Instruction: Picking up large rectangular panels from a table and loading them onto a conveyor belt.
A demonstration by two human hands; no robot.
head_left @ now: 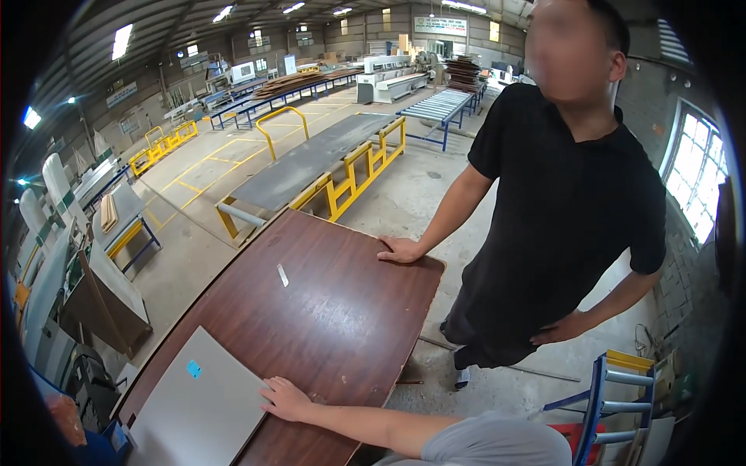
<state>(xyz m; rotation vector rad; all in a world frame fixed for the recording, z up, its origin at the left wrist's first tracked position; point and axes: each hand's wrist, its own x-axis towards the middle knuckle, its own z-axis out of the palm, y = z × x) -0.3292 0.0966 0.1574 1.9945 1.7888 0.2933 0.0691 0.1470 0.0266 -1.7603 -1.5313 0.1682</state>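
Note:
My right hand reaches in from the lower right, with a grey sleeve behind it. Its fingers are spread and rest on the right edge of a light grey panel. A small blue sticker marks the panel's upper part. Beneath lies a large brown wood-grain board with chipped edges. A short pale strip sits on the board's far half. My left hand is out of view. Across the board, a person in a black shirt rests one hand flat on its far right corner.
Beyond the board runs a grey conveyor table with yellow rails. Blue roller stands stand at the lower right. Upright panels lean on the left. Farther back are a roller conveyor and stacked boards.

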